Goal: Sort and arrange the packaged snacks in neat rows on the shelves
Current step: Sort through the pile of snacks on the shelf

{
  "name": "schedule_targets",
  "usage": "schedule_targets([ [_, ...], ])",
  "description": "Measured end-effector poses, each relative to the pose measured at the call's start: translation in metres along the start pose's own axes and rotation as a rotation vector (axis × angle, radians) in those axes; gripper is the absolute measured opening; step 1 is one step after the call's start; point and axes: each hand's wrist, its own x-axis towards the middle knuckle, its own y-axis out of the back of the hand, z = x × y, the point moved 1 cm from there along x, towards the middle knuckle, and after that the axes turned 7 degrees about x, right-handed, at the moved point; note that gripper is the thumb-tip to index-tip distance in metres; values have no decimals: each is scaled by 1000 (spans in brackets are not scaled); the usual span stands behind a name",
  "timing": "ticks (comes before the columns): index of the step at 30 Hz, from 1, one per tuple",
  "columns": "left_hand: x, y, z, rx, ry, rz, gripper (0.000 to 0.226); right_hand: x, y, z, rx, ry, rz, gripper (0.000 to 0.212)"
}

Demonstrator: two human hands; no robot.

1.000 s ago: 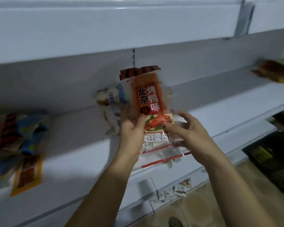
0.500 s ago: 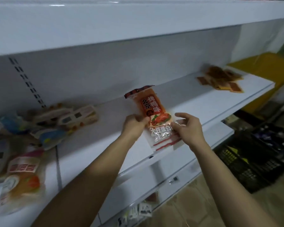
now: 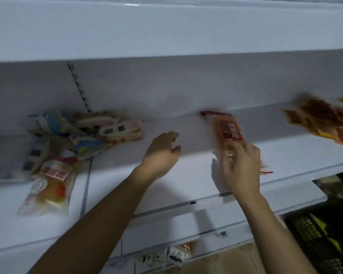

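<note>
An orange snack packet (image 3: 227, 128) with red lettering lies lengthwise on the white shelf (image 3: 186, 175), its top edge toward the back wall. My right hand (image 3: 241, 167) pinches its lower clear end. My left hand (image 3: 160, 154) hovers over bare shelf to the left of the packet, fingers loosely curled, holding nothing. A jumbled heap of mixed snack packets (image 3: 83, 131) sits at the left of the shelf, with a pale bread packet (image 3: 50, 184) lying in front of it. Several brown-orange packets (image 3: 323, 121) lie piled at the far right.
A white shelf board (image 3: 166, 28) overhangs above. A lower shelf (image 3: 206, 220) juts out beneath, and small packets (image 3: 166, 258) lie under it. Dark plastic crates (image 3: 321, 234) stand on the floor at lower right.
My left hand let go of the orange packet and moved left. My right hand carried the packet to the right and laid it toward the back of the shelf. The view swung left.
</note>
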Motion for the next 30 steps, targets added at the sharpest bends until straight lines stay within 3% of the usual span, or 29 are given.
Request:
schedule_targets([
  [6,-75,103,-139,413,19,509,29,-33,-87,-131,324,158,-410,27],
  [9,-119,141,-189,502,181,504,38,-44,-139,-203,392,268,-576,45],
  [12,-147,152,-220,606,253,347,80,-68,-181,-264,392,228,-760,70],
  [16,-150,174,-260,559,287,369,92,-96,-215,-316,165,133,-698,77],
  [20,-154,202,-299,516,286,409,89,-108,-231,-352,268,170,-685,65],
  [23,-152,215,-316,486,257,414,88,-99,-232,-352,368,128,-541,60],
  [27,-152,207,-327,553,213,479,73,-41,-222,-311,-14,-31,-340,62],
  [30,-148,207,-325,536,202,481,82,2,-226,-274,-281,-23,-565,69],
])
